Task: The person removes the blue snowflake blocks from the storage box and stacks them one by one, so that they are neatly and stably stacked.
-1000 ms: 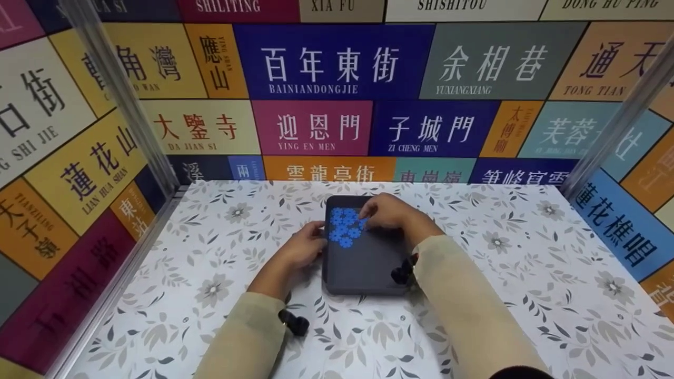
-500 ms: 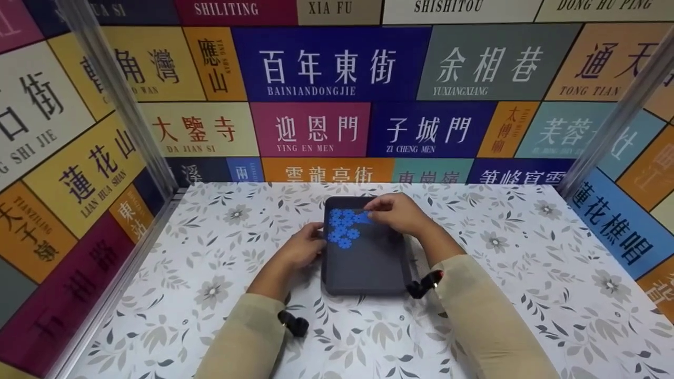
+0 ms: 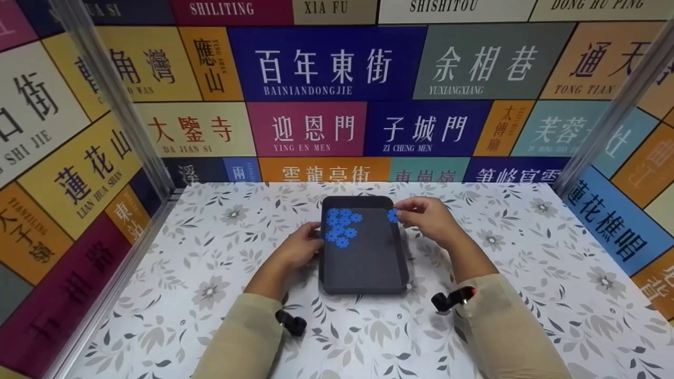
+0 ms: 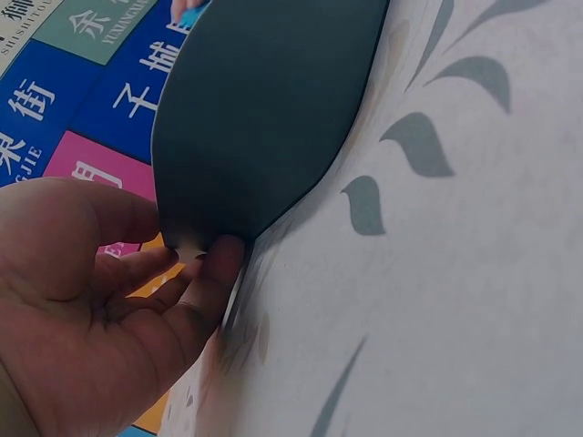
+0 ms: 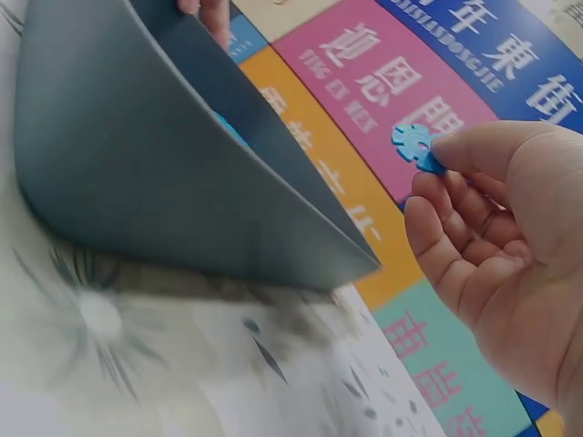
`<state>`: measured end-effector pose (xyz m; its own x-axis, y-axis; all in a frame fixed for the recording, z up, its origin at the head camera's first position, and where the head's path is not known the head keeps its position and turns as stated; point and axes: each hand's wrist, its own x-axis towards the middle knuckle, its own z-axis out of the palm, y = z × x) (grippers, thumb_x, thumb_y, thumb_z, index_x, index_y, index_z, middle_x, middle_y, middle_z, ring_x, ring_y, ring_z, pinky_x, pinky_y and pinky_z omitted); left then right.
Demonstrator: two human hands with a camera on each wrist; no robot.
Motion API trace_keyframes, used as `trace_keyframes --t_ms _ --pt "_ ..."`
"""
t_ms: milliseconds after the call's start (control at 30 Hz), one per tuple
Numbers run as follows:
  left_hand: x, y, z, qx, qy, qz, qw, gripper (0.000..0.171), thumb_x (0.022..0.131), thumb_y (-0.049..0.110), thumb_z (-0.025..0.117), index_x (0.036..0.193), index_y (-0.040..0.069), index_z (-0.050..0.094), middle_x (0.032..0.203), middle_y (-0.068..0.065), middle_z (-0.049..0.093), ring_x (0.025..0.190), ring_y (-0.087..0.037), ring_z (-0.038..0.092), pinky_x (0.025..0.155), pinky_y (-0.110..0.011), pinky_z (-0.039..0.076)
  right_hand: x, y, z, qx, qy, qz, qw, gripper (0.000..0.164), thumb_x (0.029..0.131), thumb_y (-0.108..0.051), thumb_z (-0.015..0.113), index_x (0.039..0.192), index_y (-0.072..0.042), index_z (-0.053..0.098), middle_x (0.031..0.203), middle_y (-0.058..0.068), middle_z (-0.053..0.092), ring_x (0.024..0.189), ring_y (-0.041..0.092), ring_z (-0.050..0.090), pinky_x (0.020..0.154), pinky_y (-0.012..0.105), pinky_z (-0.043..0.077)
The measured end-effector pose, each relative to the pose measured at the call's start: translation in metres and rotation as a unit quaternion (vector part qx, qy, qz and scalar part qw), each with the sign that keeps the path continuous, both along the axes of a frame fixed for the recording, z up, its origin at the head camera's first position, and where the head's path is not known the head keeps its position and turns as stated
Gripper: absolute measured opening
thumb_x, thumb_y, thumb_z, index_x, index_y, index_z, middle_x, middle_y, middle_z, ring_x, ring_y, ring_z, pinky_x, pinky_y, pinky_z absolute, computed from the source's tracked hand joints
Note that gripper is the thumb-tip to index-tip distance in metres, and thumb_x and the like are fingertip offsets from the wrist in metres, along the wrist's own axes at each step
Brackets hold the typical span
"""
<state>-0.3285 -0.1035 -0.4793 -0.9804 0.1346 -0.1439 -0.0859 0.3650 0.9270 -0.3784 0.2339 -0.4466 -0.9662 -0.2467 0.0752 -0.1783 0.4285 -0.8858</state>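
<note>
A dark grey rectangular tray (image 3: 363, 268) lies on the table with several blue notched plastic snowflake discs (image 3: 339, 229) gathered at its far left. My left hand (image 3: 303, 246) grips the tray's left side. In the left wrist view, thumb and fingertips of this hand (image 4: 109, 309) meet at the tray's end (image 4: 255, 109). Between thumb and forefinger, my right hand (image 3: 429, 218) pinches one blue snowflake disc (image 3: 393, 215) at the tray's far right rim. The right wrist view shows this disc (image 5: 417, 146) held up in the air, apart from the tray wall (image 5: 164, 182).
A white tablecloth with grey leaves and flowers (image 3: 210, 292) covers the table. Panels with large Chinese characters (image 3: 329, 63) rise behind and on both sides. Clear posts (image 3: 134, 105) stand at the corners. Each sleeve carries a small black wrist camera (image 3: 291, 322).
My right hand has lifted a blue snowflake disc from the group and moved right to the tray's far right rim. My left hand has stayed at the tray's left side.
</note>
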Motion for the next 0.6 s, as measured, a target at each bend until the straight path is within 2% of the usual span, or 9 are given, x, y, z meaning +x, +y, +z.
trace_keyframes --t_ms 67,167,267,467,600 --pt "0.000 -0.001 0.000 -0.004 0.000 -0.001 1.0000 0.058 0.104 0.010 0.055 0.160 0.004 0.045 0.153 -0.022 0.058 0.133 -0.035 0.064 0.111 -0.049 0.055 0.001 0.008 -0.001 0.000 -0.006 -0.005 1.000 0.037 0.102 -0.029 0.073 0.131 -0.006 0.074 0.109 0.008 0.078 0.092 0.019 0.072 0.078 0.033 0.061" --pt "-0.001 -0.002 -0.001 -0.007 0.002 -0.002 1.0000 0.057 0.104 0.011 0.055 0.160 0.005 0.045 0.153 -0.021 0.058 0.133 -0.035 0.064 0.111 -0.049 0.055 0.002 0.018 -0.004 -0.006 -0.014 -0.008 1.000 0.038 0.103 -0.026 0.071 0.134 -0.002 0.072 0.116 0.015 0.076 0.095 0.018 0.072 0.082 0.032 0.062" --pt "-0.002 -0.002 -0.002 -0.010 0.006 -0.002 0.9999 0.056 0.104 0.011 0.055 0.160 0.005 0.046 0.153 -0.021 0.058 0.134 -0.035 0.063 0.110 -0.049 0.056 0.002 0.027 -0.007 -0.020 -0.024 -0.018 0.999 0.039 0.104 -0.024 0.070 0.135 0.000 0.070 0.123 0.016 0.075 0.098 0.016 0.074 0.090 0.033 0.064" --pt "-0.001 -0.002 -0.002 -0.015 0.014 -0.004 0.9998 0.056 0.104 0.011 0.055 0.159 0.004 0.046 0.153 -0.021 0.058 0.137 -0.036 0.062 0.111 -0.050 0.055 -0.004 0.045 -0.024 -0.045 -0.053 -0.060 0.996 0.041 0.104 -0.027 0.071 0.136 -0.002 0.071 0.114 0.002 0.077 0.092 0.013 0.072 0.088 0.033 0.064" --pt "0.000 -0.002 -0.003 -0.016 0.015 -0.004 0.9997 0.056 0.105 0.012 0.055 0.159 0.004 0.047 0.154 -0.021 0.058 0.138 -0.035 0.061 0.112 -0.049 0.055 -0.006 0.056 -0.037 -0.039 -0.067 -0.087 0.993 0.039 0.103 -0.024 0.070 0.135 -0.002 0.071 0.107 -0.001 0.077 0.088 0.012 0.070 0.080 0.028 0.061"
